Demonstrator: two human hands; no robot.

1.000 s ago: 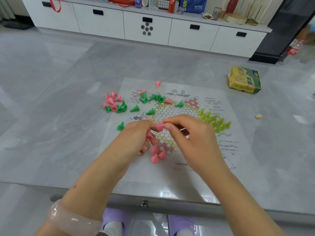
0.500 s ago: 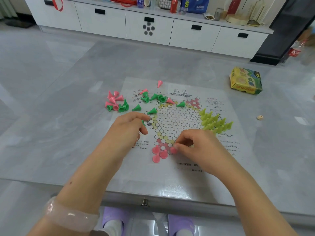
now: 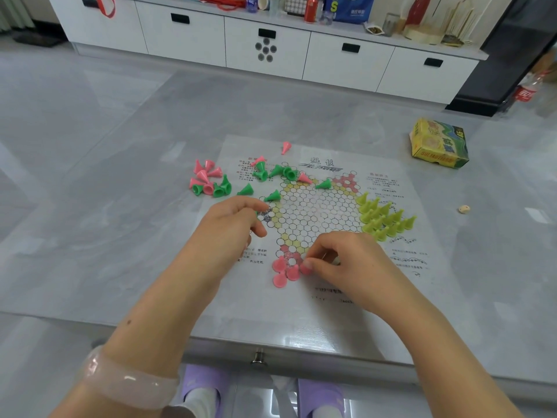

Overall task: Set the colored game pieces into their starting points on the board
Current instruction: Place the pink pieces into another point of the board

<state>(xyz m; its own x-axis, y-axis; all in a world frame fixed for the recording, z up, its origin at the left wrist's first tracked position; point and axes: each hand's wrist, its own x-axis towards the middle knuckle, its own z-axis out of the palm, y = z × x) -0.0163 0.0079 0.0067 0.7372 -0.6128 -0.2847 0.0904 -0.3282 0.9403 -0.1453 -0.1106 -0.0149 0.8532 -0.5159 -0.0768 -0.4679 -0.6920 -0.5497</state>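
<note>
- Far left of the board [image 3: 316, 300], a mixed heap of pink and green pieces [image 3: 209, 184] lies on the bench [image 3: 90, 236], unmoved from half a second ago.
- My left hand [image 3: 232, 224] sits at the board's left edge with fingers loosely curled. A second ago it was up beside the right hand passing pink pieces; it has since dropped back. A speck of green shows under the fingertips, but I cannot tell whether its grip holds anything.
- At the board's near point, three pink pieces [image 3: 284, 271] stand in place.
- My right hand [image 3: 340, 267], just right of them, pinches a fourth pink piece [image 3: 306, 269] in a narrow grip, pressing it down beside the trio. It has come down from mid-board, so I judge the pink corner is being filled one piece at a time.
- On the board's right point, the yellow-green pieces [image 3: 384, 218] stand complete and unchanged.
</note>
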